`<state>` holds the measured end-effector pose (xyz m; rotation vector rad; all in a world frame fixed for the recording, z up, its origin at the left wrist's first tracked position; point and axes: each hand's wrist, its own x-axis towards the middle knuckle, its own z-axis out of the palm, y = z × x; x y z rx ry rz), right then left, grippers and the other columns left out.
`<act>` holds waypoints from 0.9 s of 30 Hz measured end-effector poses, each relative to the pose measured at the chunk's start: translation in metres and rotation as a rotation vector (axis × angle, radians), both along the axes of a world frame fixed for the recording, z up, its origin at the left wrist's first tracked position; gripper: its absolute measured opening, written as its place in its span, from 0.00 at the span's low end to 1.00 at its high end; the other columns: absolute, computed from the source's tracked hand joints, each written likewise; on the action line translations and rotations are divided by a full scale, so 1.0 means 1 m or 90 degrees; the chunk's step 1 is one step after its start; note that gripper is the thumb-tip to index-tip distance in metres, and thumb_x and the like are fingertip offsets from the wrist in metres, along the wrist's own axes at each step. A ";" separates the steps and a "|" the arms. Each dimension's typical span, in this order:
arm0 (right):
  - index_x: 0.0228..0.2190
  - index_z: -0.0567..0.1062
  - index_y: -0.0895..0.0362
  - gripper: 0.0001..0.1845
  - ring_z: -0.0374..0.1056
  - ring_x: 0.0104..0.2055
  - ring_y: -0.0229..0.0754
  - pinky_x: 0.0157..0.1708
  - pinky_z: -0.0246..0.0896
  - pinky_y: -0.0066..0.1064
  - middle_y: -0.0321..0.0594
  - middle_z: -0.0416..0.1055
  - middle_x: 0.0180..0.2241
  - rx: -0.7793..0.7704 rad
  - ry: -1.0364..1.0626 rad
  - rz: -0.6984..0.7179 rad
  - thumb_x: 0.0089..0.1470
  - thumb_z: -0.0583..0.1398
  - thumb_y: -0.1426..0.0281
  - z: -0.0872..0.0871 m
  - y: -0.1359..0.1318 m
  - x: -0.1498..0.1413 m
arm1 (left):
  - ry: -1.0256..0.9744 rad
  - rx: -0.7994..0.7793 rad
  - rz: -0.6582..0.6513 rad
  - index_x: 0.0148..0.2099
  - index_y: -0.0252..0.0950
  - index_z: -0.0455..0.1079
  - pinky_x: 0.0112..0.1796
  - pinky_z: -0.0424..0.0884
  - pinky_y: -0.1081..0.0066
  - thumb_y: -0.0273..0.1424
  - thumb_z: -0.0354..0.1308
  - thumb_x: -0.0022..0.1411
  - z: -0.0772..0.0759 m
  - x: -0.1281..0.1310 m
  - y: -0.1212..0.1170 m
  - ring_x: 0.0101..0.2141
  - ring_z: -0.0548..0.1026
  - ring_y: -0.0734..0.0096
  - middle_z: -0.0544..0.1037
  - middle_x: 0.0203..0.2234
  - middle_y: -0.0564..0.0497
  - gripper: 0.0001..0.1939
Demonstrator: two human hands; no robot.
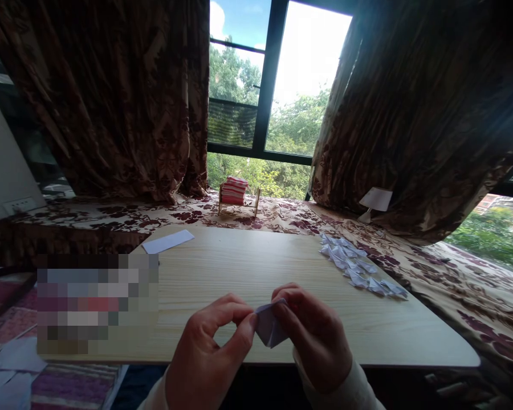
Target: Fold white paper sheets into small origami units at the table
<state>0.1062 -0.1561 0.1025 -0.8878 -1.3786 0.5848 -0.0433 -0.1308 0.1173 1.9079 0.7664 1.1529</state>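
Between my two hands, over the front part of the table [222, 267], is a small folded piece of white paper [268, 329]. My left hand [216, 336] pinches its left corner between thumb and forefinger. On the other side, my right hand [314, 333] grips the paper's upper right part, its fingers covering some of it. The paper shows creases and comes to a point at the bottom. Several folded white paper pieces [346, 259] lie in a cluster along the table's right edge. A flat strip of white paper [169, 241] rests at the back left.
A blurred-out patch [96, 304] covers the table's left side. Behind the table, a flowered cloth ledge [282, 213] holds a small rack with red-striped folded cloths [234, 191] and a small white lamp [375, 199]. White sheets [15, 370] lie at the lower left.
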 end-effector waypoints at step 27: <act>0.26 0.71 0.59 0.04 0.60 0.27 0.36 0.25 0.57 0.28 0.37 0.63 0.25 -0.019 -0.022 0.057 0.51 0.57 0.72 0.004 0.000 -0.003 | 0.057 0.359 0.109 0.29 0.34 0.69 0.30 0.65 0.74 0.21 0.51 0.55 -0.001 0.006 -0.002 0.27 0.68 0.72 0.71 0.23 0.51 0.07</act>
